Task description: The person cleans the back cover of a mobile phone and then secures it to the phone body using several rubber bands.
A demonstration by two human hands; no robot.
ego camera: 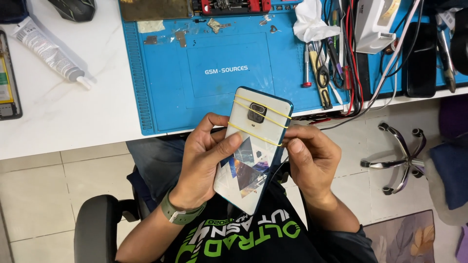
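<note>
I hold a smartphone (253, 146) back side up over my lap, in front of the table edge. Its back cover is white with a coloured geometric pattern, and yellow rubber bands (261, 113) cross it around the camera block. My left hand (207, 160) grips the phone's left side, thumb lying across the back. My right hand (312, 156) holds the right edge, fingertips pinching a rubber band at the rim.
A blue work mat (195, 73) covers the white table (63, 112). A glue tube (48, 48) lies at the left. Tweezers, screwdrivers and cables (331, 68) crowd the mat's right side beside crumpled tissue (309, 22) and a dark phone (420, 58). A chair base (397, 160) stands at right.
</note>
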